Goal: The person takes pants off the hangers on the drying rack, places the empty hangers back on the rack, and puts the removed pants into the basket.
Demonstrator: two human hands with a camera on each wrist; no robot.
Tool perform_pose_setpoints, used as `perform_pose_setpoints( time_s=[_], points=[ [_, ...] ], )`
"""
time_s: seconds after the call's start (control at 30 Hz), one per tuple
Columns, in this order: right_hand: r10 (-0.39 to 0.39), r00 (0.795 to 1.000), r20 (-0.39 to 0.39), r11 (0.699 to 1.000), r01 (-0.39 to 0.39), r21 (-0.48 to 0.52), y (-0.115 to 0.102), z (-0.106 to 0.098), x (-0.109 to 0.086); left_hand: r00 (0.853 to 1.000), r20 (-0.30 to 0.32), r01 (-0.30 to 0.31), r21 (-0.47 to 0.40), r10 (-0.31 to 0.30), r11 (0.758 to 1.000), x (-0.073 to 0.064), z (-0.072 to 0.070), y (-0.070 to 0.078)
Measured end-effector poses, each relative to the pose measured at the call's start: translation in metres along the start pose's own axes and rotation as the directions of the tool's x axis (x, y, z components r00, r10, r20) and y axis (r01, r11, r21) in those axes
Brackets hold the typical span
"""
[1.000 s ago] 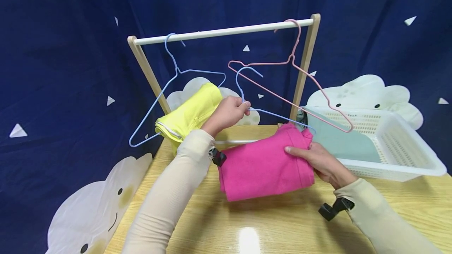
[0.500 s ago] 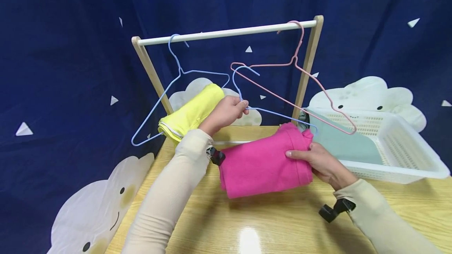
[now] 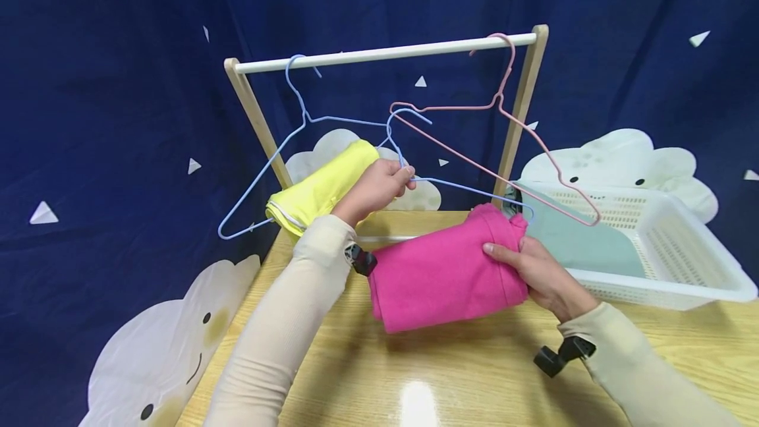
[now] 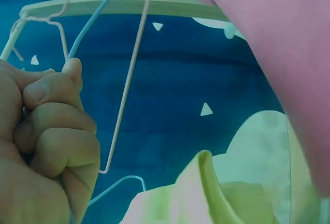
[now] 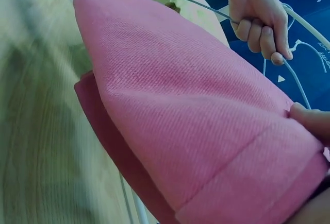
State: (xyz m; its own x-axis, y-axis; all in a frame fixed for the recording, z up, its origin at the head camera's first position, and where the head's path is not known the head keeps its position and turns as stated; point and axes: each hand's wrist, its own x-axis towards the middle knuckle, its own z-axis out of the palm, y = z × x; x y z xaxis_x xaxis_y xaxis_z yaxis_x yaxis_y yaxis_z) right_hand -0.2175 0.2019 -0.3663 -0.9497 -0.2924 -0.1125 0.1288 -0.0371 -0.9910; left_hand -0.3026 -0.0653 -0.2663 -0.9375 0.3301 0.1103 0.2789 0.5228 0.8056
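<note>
My left hand (image 3: 379, 188) grips a light blue wire hanger (image 3: 468, 187) just below its hook; in the left wrist view the fingers (image 4: 62, 116) are curled round the wire. My right hand (image 3: 548, 279) holds the right end of a folded bright pink garment (image 3: 445, 282), thumb on top; its other fingers are mostly hidden underneath. The garment is held above the table, below the hanger, whose right corner ends behind the cloth's upper right end. My left forearm and cuff hide where the hanger's left side meets the cloth.
A wooden rack with a white rod (image 3: 385, 55) stands behind. From it hang a blue hanger (image 3: 304, 115) bearing a folded yellow garment (image 3: 323, 190) and a bare pink hanger (image 3: 499, 95). A white basket (image 3: 732, 290) at right holds grey-green cloth (image 3: 599, 246).
My left hand and its hanger have shifted slightly left relative to the rack. The pink garment stays nearly in place in my right hand. The head view has turned a little.
</note>
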Motion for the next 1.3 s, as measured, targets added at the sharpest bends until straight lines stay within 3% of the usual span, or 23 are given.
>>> perform_pose_setpoints(
  time_s=[0.2,0.47,0.63,0.83,1.03,1.3],
  points=[
    [-0.006,0.999,0.033,0.999,0.007,-0.031,-0.001,-0.001,-0.001,0.999,-0.027,-0.022,0.01,0.022,1.0,0.001,0.0,0.002],
    [0.016,0.999,-0.041,0.999,-0.015,0.034,-0.001,0.001,-0.003,1.0,-0.015,-0.012,0.027,0.012,1.0,-0.001,0.002,0.0],
    [0.005,0.999,-0.039,0.998,-0.002,0.067,0.001,0.003,-0.003,0.999,-0.026,-0.044,0.109,0.047,0.993,0.0,0.005,-0.003],
    [-0.041,0.999,-0.011,0.995,0.042,0.087,-0.002,0.005,-0.004,0.993,-0.046,-0.092,0.239,0.106,0.967,0.002,0.009,-0.004],
    [-0.058,0.998,-0.029,0.996,0.06,0.062,-0.007,0.006,-0.005,0.991,-0.073,-0.086,0.257,0.109,0.962,0.003,0.01,-0.004],
    [-0.068,0.997,-0.026,0.994,0.07,0.079,-0.006,0.005,-0.011,0.993,-0.045,-0.093,0.283,0.11,0.955,0.003,0.014,-0.003]
  ],
)
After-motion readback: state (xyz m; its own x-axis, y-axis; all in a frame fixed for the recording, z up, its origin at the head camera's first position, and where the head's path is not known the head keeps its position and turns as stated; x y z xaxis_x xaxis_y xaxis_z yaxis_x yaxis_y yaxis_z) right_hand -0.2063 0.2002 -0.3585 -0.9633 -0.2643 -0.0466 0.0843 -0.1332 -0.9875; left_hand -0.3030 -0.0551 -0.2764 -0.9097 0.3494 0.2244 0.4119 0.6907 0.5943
